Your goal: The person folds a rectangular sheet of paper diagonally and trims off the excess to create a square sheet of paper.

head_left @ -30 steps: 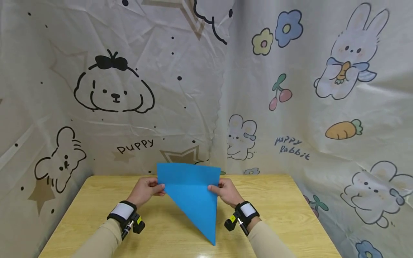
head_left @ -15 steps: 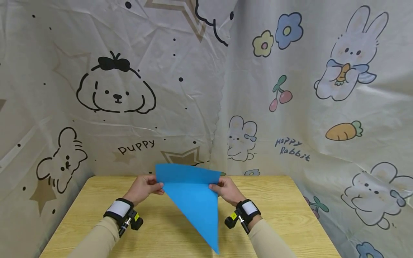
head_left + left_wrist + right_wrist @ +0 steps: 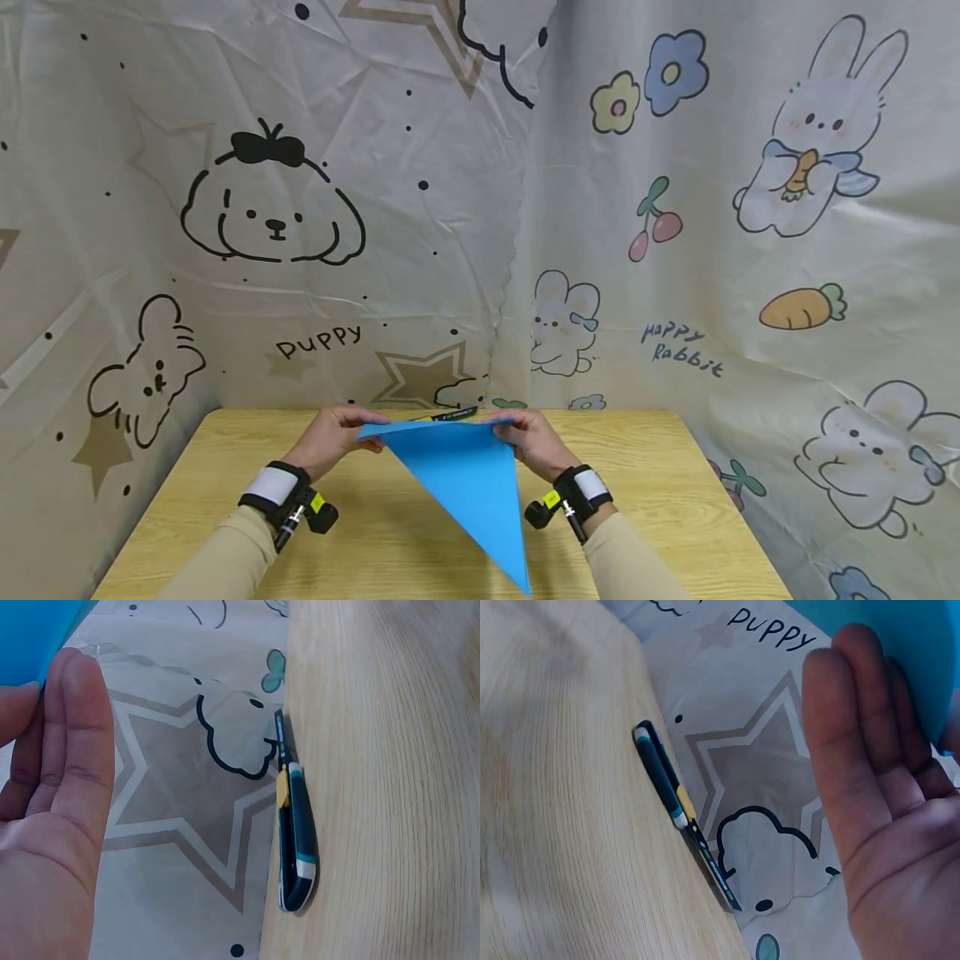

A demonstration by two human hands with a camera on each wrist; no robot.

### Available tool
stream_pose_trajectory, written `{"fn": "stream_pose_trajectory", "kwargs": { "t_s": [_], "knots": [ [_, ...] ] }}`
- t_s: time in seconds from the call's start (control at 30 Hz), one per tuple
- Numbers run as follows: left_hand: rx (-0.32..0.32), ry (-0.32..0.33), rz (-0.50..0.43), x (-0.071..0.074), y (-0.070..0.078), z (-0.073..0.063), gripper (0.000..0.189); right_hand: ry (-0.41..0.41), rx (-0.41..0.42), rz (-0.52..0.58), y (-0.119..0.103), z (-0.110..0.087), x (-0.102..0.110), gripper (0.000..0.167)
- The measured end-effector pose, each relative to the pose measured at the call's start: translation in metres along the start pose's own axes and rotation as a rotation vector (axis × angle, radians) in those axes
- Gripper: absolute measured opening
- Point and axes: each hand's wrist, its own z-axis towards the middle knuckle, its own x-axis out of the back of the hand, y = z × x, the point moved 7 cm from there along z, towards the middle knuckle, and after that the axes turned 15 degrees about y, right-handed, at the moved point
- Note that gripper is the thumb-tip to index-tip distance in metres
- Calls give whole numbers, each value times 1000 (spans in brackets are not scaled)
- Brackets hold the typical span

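A blue sheet of paper (image 3: 465, 487), folded to a long triangle with a band across its top, is held up over the table, its point hanging toward me at the right. My left hand (image 3: 337, 437) pinches its left top corner between thumb and fingers. At the right top corner my right hand (image 3: 538, 443) grips it the same way. Each wrist view shows part of the sheet, in the left one the blue paper (image 3: 30, 634) at the top corner, in the right one the paper (image 3: 922, 652) behind the fingers.
A utility knife (image 3: 300, 832) with a dark green and white handle and yellow slider lies along the table's back edge. Beyond the wooden table (image 3: 637, 500) hangs a cream curtain (image 3: 450, 250) printed with puppies and rabbits.
The top band of the paper has tipped back until it shows almost edge-on, revealing the utility knife behind it. The lower point has swung right and nearer to me. Both hands keep their hold.
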Motion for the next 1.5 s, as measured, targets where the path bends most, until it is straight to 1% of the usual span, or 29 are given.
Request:
{"fn": "stream_pose_trajectory", "kwargs": {
  "t_s": [0.1, 0.17, 0.23, 0.3, 0.33, 0.37, 0.4, 0.43, 0.47, 0.57, 0.6, 0.63, 0.67, 0.73, 0.77, 0.83, 0.9, 0.97, 1.03, 1.1, 1.17, 1.27, 1.4, 1.43, 1.5],
  "knots": [
    [5, 41, 61, 4, -1, 0, 22, -21, -3, 75, -3, -1, -2, 18],
    [8, 47, 108, 7, -2, -1, 23, -65, 1, 150, -6, -1, -5, 20],
    [13, 52, 154, 9, -3, -3, 26, -118, 20, 211, -9, -2, -8, 27],
    [36, 14, 99, 7, -3, -5, 28, -160, 28, 246, -11, -4, -10, 33],
    [40, -7, 74, 6, -3, -6, 28, -170, 31, 248, -13, -4, -11, 35],
    [46, -15, 56, 5, -3, -6, 28, -164, 34, 223, -13, -4, -11, 35],
    [43, -14, 53, 3, -2, -6, 27, -144, 41, 180, -14, -4, -10, 34],
    [25, -14, 74, 2, -1, -6, 26, -110, 53, 107, -14, -3, -9, 33],
    [-1, -7, 112, 0, 1, -5, 25, -70, 73, 10, -15, -2, -8, 30],
    [-122, 55, 334, -6, 9, -2, 19, 55, 144, -313, -20, 0, -5, 18],
    [-174, 73, 406, -9, 12, -1, 17, 87, 174, -410, -23, 1, -6, 21],
    [-224, 86, 460, -12, 16, -1, 17, 116, 203, -495, -26, 1, -6, 25],
    [-266, 94, 498, -15, 20, -1, 18, 138, 226, -556, -29, 1, -7, 29],
    [-349, 101, 571, -22, 27, -3, 24, 170, 266, -634, -33, -1, -10, 31],
    [-400, 102, 619, -25, 31, -5, 26, 184, 287, -667, -35, -1, -11, 29],
    [-505, 103, 708, -32, 38, -8, 27, 210, 338, -717, -39, -3, -13, 21],
    [-618, 111, 785, -39, 46, -12, 23, 221, 401, -750, -44, -5, -17, 14],
    [-737, 137, 835, -46, 54, -17, 20, 218, 474, -800, -48, -6, -22, 12],
    [-836, 165, 866, -51, 59, -21, 18, 199, 557, -870, -52, -7, -29, 11],
    [-920, 189, 892, -57, 62, -25, 17, 164, 641, -943, -52, -8, -37, 11],
    [-977, 198, 899, -63, 62, -29, 16, 128, 708, -1007, -51, -9, -45, 12],
    [-1027, 193, 890, -70, 59, -34, 16, 90, 790, -1093, -44, -11, -55, 17],
    [-1058, 188, 863, -76, 57, -38, 16, 84, 887, -1158, -39, -15, -62, 24],
    [-1063, 188, 858, -77, 57, -38, 17, 90, 908, -1161, -40, -16, -64, 24],
    [-1066, 187, 852, -78, 57, -38, 17, 107, 939, -1166, -42, -17, -65, 19]
  ]
}}
